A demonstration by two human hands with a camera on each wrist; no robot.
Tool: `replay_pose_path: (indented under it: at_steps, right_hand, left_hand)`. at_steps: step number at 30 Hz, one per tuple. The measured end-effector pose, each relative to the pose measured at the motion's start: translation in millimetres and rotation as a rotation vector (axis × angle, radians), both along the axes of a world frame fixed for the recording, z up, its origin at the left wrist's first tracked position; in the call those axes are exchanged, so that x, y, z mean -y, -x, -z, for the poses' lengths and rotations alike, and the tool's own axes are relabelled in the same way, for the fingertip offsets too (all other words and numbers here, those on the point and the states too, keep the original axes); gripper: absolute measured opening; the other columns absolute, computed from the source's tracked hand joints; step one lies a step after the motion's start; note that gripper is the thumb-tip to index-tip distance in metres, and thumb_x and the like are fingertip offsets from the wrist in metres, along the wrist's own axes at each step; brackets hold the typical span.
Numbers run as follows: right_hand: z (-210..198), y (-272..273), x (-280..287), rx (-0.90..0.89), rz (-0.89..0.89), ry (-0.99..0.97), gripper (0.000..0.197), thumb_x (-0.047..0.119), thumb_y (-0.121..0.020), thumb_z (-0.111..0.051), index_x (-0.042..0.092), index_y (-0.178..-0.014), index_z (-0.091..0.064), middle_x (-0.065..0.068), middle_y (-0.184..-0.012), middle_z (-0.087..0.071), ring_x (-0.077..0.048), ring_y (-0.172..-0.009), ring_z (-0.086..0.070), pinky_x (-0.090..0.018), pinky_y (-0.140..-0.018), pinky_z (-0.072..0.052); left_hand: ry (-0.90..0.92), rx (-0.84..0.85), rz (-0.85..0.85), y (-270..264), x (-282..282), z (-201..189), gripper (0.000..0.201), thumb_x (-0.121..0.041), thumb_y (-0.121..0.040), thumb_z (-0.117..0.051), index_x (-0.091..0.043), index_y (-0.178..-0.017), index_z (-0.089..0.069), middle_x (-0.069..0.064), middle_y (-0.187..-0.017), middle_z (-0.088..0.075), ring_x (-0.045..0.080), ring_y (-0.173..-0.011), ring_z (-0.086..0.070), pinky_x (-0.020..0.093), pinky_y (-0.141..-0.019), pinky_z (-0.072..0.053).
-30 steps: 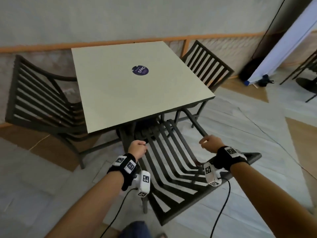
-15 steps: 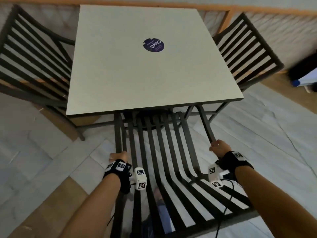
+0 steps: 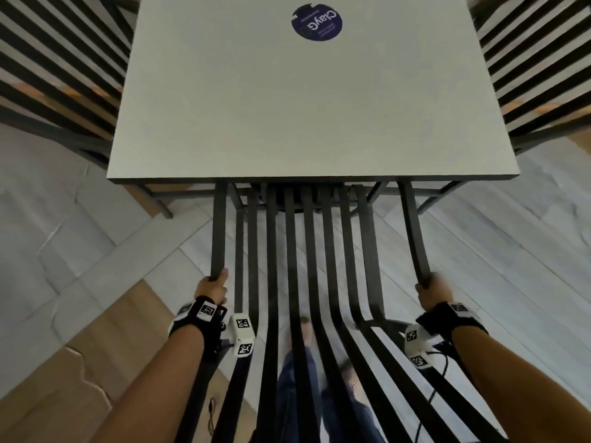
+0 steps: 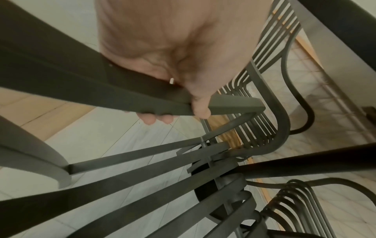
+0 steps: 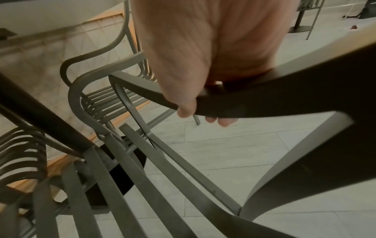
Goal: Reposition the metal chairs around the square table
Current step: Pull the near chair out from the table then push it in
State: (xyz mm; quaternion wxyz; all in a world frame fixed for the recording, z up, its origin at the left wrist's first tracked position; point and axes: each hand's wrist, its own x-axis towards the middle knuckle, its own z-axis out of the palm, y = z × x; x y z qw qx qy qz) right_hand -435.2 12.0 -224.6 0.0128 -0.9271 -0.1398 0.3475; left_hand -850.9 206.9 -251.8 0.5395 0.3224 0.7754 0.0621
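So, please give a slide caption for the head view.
Both hands grip the slatted chair at the table.

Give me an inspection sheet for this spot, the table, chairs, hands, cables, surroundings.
Surface: pale square table top, bare except a round dark purple sticker.
Job's things: dark slatted metal chair, front tucked under the near table edge; two matching side chairs, left and right.
Clutter: nothing seen.
Hands: left hand grips the chair's left armrest; right hand grips its right armrest.
Cables: black cable from the right wrist camera.
Surroundings: grey tile floor, wood panel.
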Motion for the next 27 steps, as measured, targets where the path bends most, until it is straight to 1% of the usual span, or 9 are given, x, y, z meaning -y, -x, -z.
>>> replay_pose_path:
  at_steps: [5, 9, 12, 13, 17, 22, 24, 26, 27]
  right_hand:
    - [0, 8, 1, -0.017, -0.011, -0.006, 0.035, 0.019, -0.094, -0.050, 0.006, -0.125, -0.041, -0.020, -0.089, -0.051, -0.035, -0.076, -0.050, -0.039, -0.069, -0.042]
    - [4, 26, 0, -0.047, -0.023, -0.048, 0.037, 0.019, -0.095, -0.051, 0.006, -0.127, -0.039, -0.021, -0.091, -0.052, -0.033, -0.075, -0.050, -0.037, -0.067, -0.041]
    - [6, 30, 2, -0.061, -0.009, -0.056, 0.037, 0.021, -0.094, -0.052, 0.008, -0.127, -0.039, -0.021, -0.093, -0.055, -0.033, -0.075, -0.052, -0.039, -0.067, -0.044]
    - [7, 29, 2, -0.066, -0.008, -0.058, 0.038, 0.021, -0.094, -0.052, 0.009, -0.127, -0.039, -0.020, -0.091, -0.054, -0.033, -0.075, -0.053, -0.039, -0.067, -0.045]
    - [6, 25, 2, -0.054, 0.008, -0.055, 0.036, 0.020, -0.094, -0.051, 0.009, -0.127, -0.039, -0.018, -0.090, -0.053, -0.032, -0.073, -0.052, -0.036, -0.065, -0.041]
    - [7, 24, 2, -0.035, 0.021, -0.053, 0.036, 0.021, -0.094, -0.052, 0.008, -0.126, -0.041, -0.019, -0.090, -0.053, -0.033, -0.075, -0.053, -0.039, -0.068, -0.044]
    - [6, 25, -1, -0.043, 0.032, -0.036, 0.037, 0.023, -0.094, -0.051, 0.007, -0.126, -0.041, -0.020, -0.091, -0.054, -0.035, -0.078, -0.055, -0.042, -0.073, -0.049]
    - [2, 25, -6, -0.066, 0.034, -0.006, 0.040, 0.027, -0.094, -0.051, 0.004, -0.126, -0.040, -0.023, -0.101, -0.057, -0.039, -0.088, -0.058, -0.044, -0.081, -0.049]
    - [-2, 25, -9, -0.077, 0.024, 0.011, 0.043, 0.028, -0.094, -0.052, 0.003, -0.127, -0.040, -0.024, -0.110, -0.058, -0.040, -0.096, -0.059, -0.044, -0.084, -0.048]
  left_hand:
    - [0.021, -0.004, 0.027, 16, -4, 8, 0.041, -0.044, -0.088, -0.059, -0.004, -0.087, -0.054, 0.009, -0.064, -0.054, 0.024, -0.051, -0.048, 0.031, -0.057, -0.044]
    - [0.004, -0.047, 0.014, 35, -16, 12, 0.041, -0.043, -0.087, -0.060, -0.004, -0.079, -0.054, 0.011, -0.063, -0.055, 0.025, -0.048, -0.048, 0.035, -0.061, -0.045]
    - [-0.009, -0.054, 0.028, 40, -18, 11, 0.040, -0.042, -0.087, -0.061, -0.004, -0.076, -0.055, 0.012, -0.065, -0.056, 0.026, -0.049, -0.049, 0.040, -0.068, -0.047]
    - [-0.010, -0.061, 0.033, 39, -19, 11, 0.040, -0.042, -0.088, -0.060, -0.004, -0.077, -0.055, 0.013, -0.065, -0.056, 0.025, -0.049, -0.049, 0.039, -0.068, -0.048]
    - [-0.018, -0.069, 0.046, 31, -18, 10, 0.038, -0.040, -0.089, -0.058, -0.003, -0.085, -0.055, 0.011, -0.065, -0.055, 0.024, -0.048, -0.048, 0.030, -0.054, -0.043]
    - [0.010, -0.076, 0.068, 24, -19, -1, 0.041, -0.042, -0.090, -0.055, -0.001, -0.088, -0.056, 0.010, -0.064, -0.055, 0.025, -0.051, -0.049, 0.029, -0.055, -0.043]
    - [0.010, -0.090, 0.087, 25, -17, -3, 0.043, -0.042, -0.090, -0.055, 0.001, -0.090, -0.058, 0.012, -0.066, -0.056, 0.027, -0.056, -0.052, 0.034, -0.062, -0.048]
    - [0.013, -0.091, 0.119, 28, -15, -6, 0.045, -0.038, -0.090, -0.057, 0.007, -0.093, -0.061, 0.017, -0.073, -0.060, 0.030, -0.067, -0.057, 0.044, -0.079, -0.055]
    - [0.019, -0.095, 0.145, 29, -13, -10, 0.046, -0.035, -0.089, -0.058, 0.010, -0.096, -0.062, 0.020, -0.078, -0.063, 0.031, -0.073, -0.058, 0.046, -0.085, -0.054]
